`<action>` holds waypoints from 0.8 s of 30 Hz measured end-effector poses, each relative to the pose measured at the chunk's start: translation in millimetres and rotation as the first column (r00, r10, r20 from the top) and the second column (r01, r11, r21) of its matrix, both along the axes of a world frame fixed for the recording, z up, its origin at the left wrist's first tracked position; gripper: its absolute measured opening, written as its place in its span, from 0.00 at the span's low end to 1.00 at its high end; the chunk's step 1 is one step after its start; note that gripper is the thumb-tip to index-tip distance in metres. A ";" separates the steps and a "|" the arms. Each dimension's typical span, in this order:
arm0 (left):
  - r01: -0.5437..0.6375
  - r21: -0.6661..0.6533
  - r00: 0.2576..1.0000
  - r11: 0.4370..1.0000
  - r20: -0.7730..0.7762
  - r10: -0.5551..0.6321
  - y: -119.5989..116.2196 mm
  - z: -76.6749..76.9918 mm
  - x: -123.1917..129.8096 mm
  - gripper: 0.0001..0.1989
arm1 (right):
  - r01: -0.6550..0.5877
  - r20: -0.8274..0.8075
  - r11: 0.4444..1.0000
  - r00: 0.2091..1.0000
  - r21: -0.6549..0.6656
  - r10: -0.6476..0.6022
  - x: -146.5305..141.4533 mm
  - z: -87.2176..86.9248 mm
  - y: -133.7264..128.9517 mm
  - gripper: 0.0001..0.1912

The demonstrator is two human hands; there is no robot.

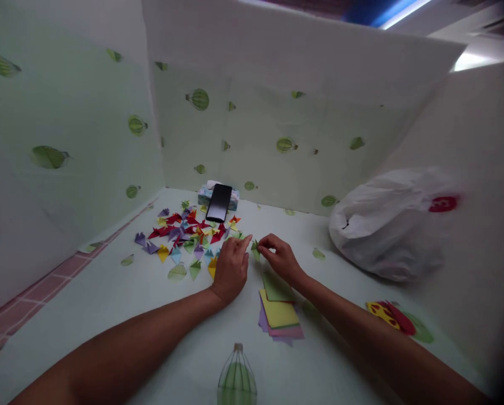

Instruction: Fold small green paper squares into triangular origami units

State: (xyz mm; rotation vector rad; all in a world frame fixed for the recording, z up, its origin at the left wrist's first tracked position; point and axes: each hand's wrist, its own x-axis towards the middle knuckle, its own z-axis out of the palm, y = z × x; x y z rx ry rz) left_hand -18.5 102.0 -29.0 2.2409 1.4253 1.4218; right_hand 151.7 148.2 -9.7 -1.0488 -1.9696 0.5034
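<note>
My right hand [278, 256] pinches a small green folded-paper piece [256, 250] between thumb and fingertips, a little above the table. Just left of it, my left hand [232, 265] is held with the index finger stretched out, apart from the green piece, and nothing shows in its grasp. Beyond and left of that hand spreads a loose pile of small folded-paper pieces [176, 230] in red, purple, yellow, green, blue and orange. Between my forearms lies a stack of square paper sheets [279, 311], with green and yellow on top and pink and purple edges below.
A black phone [219, 202] leans on a patterned tissue box [234, 199] at the back. At the right stands a bulging white plastic bag [387, 225]. Nearer lies a red and yellow item [391, 316]. Balloon-print walls [252, 118] enclose the back and left.
</note>
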 end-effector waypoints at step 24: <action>-0.019 0.034 0.999 0.999 -0.049 0.021 7.7 -5.9 -2.4 0.17 | 0.025 -0.061 1.000 0.998 0.019 -0.023 -11.0 -7.3 0.9 0.05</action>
